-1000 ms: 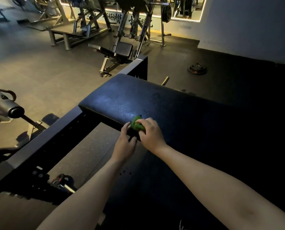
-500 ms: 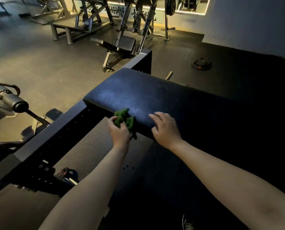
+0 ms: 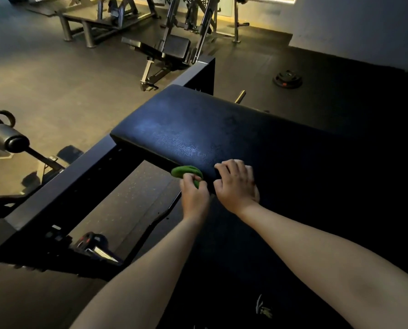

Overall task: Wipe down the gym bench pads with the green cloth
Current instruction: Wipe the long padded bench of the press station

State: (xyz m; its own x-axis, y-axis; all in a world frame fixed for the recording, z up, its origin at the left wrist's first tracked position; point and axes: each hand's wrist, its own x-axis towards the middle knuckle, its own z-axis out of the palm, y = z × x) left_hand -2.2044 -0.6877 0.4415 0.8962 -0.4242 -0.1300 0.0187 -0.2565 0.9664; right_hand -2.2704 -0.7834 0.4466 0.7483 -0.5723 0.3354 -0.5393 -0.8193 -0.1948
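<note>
Head view, items listed near to far.

1. Left hand: fingers curled round the green cloth, gripping it in a bunch. The cloth shows just beyond the knuckles and touches the near edge of the bench pad.
2. Right hand: just beside the left, to its right. It rests on the same near edge with fingers loosely bent and holds nothing.
3. Bench pad: dark, grained upholstery. Its near edge runs from a rounded corner at far left down to the hands, and its right part is lost in shadow. Nearly all of the surface lies ahead of the cloth, to the left and right. Judgement: the wipe must travel forward and sideways from this edge, and the left hand, already on the cloth, is the one placed to do it.
4. Frame beam: dark steel, left of the pad, running toward the viewer.
5. Padded roller handle: far left, apart from the pad.
6. Second bench: beyond the pad, on the floor.
7. Weight plate: flat on the floor, far right.
</note>
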